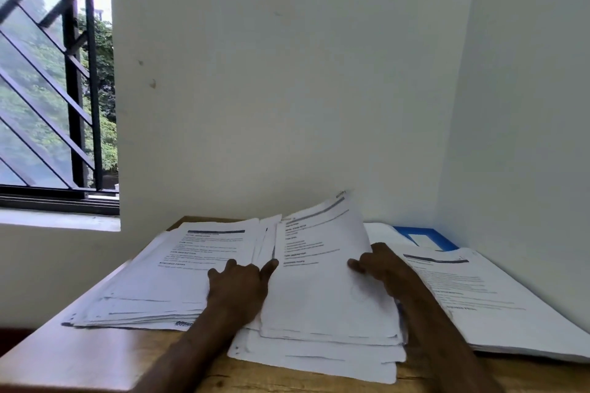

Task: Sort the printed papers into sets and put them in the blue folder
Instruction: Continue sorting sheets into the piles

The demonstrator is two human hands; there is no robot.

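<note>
Three piles of printed papers lie on a wooden table (79,357). The left pile (153,290) is fanned out flat. The middle pile (319,322) has its top sheets (319,233) lifted at the far end. My left hand (238,287) rests between the left and middle piles, its thumb against the left edge of the lifted sheets. My right hand (380,265) grips the right edge of those lifted sheets. A right pile (498,306) lies flat beside the wall. The blue folder (440,238) peeks out behind the right pile in the corner.
White walls close off the table at the back and on the right. A barred window (54,89) with a sill is at the left. Bare wood shows along the table's near edge.
</note>
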